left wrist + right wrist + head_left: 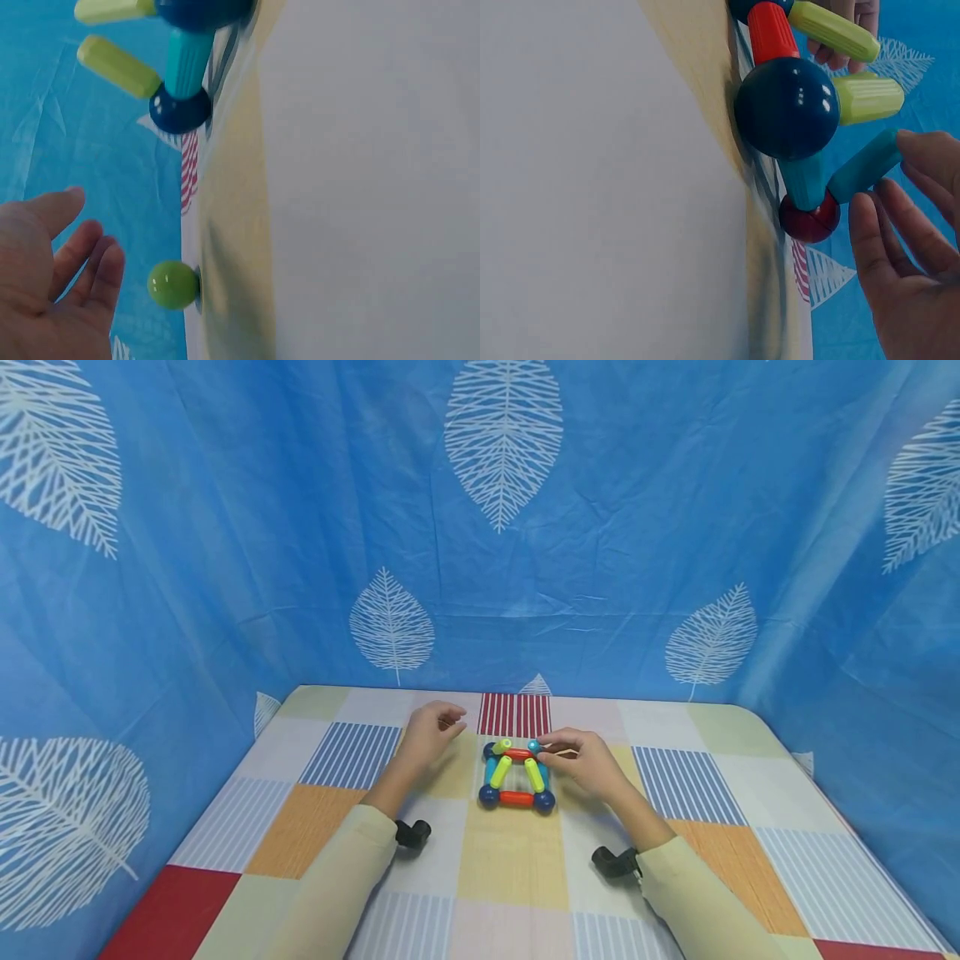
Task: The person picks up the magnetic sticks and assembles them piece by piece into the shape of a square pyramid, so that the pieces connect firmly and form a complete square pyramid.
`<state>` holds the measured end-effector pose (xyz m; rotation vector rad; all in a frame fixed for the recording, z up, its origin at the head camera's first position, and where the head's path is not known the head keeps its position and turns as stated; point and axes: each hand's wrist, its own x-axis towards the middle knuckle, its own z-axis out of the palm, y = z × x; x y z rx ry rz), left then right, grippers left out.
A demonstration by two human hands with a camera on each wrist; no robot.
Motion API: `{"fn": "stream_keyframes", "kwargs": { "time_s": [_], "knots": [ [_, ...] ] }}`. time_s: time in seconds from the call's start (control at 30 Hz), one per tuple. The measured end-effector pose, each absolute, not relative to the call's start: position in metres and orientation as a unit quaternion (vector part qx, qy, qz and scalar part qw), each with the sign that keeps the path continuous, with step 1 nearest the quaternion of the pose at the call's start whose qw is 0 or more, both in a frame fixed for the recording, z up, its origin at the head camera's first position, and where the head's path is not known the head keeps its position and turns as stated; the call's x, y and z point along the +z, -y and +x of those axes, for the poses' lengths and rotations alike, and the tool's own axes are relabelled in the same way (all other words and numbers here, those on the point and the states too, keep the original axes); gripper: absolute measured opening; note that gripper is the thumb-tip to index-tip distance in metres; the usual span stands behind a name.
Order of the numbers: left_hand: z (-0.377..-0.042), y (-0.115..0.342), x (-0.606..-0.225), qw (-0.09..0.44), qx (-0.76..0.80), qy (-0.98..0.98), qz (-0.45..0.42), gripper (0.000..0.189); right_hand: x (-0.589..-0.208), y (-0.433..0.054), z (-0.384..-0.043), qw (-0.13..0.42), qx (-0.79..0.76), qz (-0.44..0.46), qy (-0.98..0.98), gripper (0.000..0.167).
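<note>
A magnetic rod-and-ball frame sits on the table, with dark blue balls (489,797) at both front corners, red rods (516,798) across front and back, and teal rods along the sides. Yellow-green rods (500,772) lean up from three corners. At the back right, my right hand (588,764) pinches an upper teal rod (866,165) between thumb and fingers; its lower end meets a dark red ball (810,219). My left hand (433,732) hovers left of the frame, fingers loosely bent and holding nothing. Beside it on the table is a green ball (173,285), hidden in the head view.
A patchwork-checked cloth (517,868) covers the table. Blue curtain (600,568) with white leaf prints hangs behind and on both sides. Each wrist carries a small black camera mount (615,862).
</note>
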<state>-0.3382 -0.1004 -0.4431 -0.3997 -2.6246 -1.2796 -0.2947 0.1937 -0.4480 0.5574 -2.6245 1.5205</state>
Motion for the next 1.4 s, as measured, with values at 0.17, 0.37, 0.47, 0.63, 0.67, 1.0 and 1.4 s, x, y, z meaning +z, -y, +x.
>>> {"fn": "stream_keyframes", "kwargs": {
  "time_s": [0.17, 0.37, 0.47, 0.63, 0.67, 1.0, 1.4],
  "knots": [
    [-0.352, 0.113, -0.447, 0.125, -0.439, 0.884, -0.106, 0.027, -0.448, -0.190, -0.285, 0.028, 0.505, 0.126, 0.853, 0.026],
    [-0.364, 0.124, -0.455, 0.078, -0.446, 0.889, -0.063, 0.043, -0.450, -0.186, -0.270, -0.021, 0.545, 0.043, 0.837, 0.031],
    [-0.367, 0.124, -0.457, 0.051, -0.457, 0.887, -0.046, 0.047, -0.450, -0.184, -0.261, -0.052, 0.562, 0.017, 0.825, 0.033],
    [-0.369, 0.123, -0.460, 0.030, -0.471, 0.881, -0.032, 0.047, -0.448, -0.184, -0.250, -0.082, 0.561, 0.025, 0.823, 0.036],
    [-0.369, 0.123, -0.461, 0.028, -0.472, 0.881, -0.030, 0.047, -0.448, -0.184, -0.248, -0.085, 0.556, 0.029, 0.826, 0.036],
    [-0.369, 0.122, -0.466, 0.042, -0.485, 0.873, -0.021, 0.036, -0.455, -0.187, -0.244, -0.094, 0.504, 0.060, 0.857, 0.036],
    [-0.366, 0.121, -0.464, 0.059, -0.462, 0.885, -0.017, 0.030, -0.457, -0.190, -0.249, -0.104, 0.524, 0.048, 0.844, 0.032]
  ]
}}
